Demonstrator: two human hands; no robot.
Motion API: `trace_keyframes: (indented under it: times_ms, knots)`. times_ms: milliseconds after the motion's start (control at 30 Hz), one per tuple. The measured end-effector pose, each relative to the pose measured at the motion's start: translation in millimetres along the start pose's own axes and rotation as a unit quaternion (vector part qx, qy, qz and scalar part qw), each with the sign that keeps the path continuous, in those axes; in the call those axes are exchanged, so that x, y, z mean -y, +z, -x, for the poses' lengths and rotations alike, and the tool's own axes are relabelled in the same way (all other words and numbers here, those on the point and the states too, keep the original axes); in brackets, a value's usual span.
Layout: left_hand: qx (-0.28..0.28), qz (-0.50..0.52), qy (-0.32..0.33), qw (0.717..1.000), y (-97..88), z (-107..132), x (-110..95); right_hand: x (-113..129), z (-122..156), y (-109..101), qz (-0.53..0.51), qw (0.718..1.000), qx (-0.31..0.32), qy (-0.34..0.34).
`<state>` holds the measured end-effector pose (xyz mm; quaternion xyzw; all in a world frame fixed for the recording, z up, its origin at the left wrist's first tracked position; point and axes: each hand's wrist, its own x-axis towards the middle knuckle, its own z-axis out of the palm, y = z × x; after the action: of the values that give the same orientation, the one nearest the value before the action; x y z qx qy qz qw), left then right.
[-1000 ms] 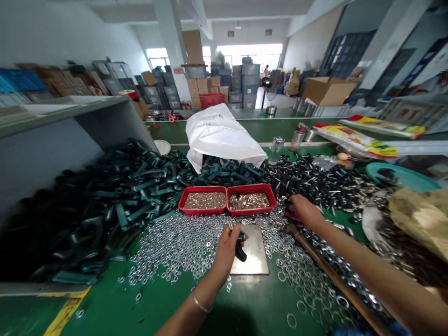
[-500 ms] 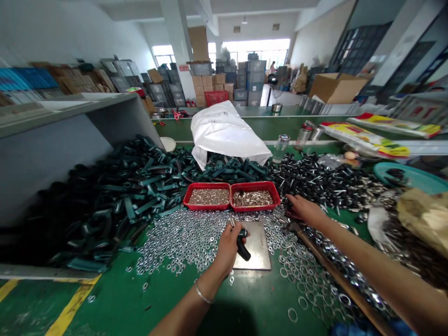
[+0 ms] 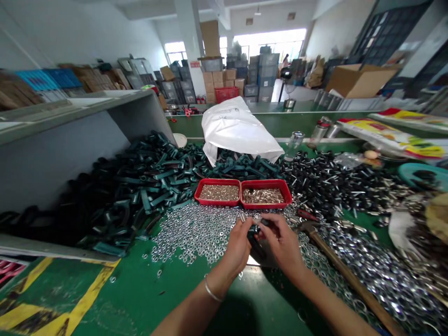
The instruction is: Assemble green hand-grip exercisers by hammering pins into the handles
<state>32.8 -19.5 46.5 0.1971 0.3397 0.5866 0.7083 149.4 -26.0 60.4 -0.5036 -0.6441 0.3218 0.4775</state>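
My left hand (image 3: 235, 248) is closed around a dark curved handle (image 3: 257, 246), and a small ribbed metal piece (image 3: 242, 218) pokes up at its fingertips. Against the handle's upper end, my right hand (image 3: 286, 249) pinches a small black part (image 3: 263, 222), mostly hidden by the fingers. Both hands meet above a metal plate (image 3: 253, 261), largely covered by them. Just beyond are two red trays, the left one (image 3: 217, 203) with tiny metal bits and the right one (image 3: 266, 206) with small pins.
Loose metal rings (image 3: 196, 233) spread left of the hands. A hammer (image 3: 338, 266) lies at right beside shiny metal parts (image 3: 371, 261). Dark green handles (image 3: 164, 179) pile up at left, black-headed bolts (image 3: 315, 182) at right. Behind stand a white bag (image 3: 238, 128) and a glass jar (image 3: 294, 145).
My right hand has come from the edge of the black bolt pile to the handle in my left hand, bringing a small black part. The view has shifted slightly.
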Motion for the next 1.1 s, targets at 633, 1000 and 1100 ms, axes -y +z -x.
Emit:
trace_keyframes:
  times_ms: [633, 1000, 1100]
  knots:
    - [0.01, -0.441, 0.197, 0.875, -17.8, 2.1, -30.0, -1.1, 0.4, -11.6, -0.191, 0.925, 0.26, 0.2]
    - [0.073, -0.422, 0.163, 0.889, -25.7, -9.0, -38.1, -6.3, -9.7, -15.4, -0.06, 0.907, 0.338, 0.244]
    - [0.048, -0.42, 0.152, 0.893, -30.6, -10.5, -34.1, -5.1, -11.8, -15.2, 0.179, 0.965, 0.193, 0.001]
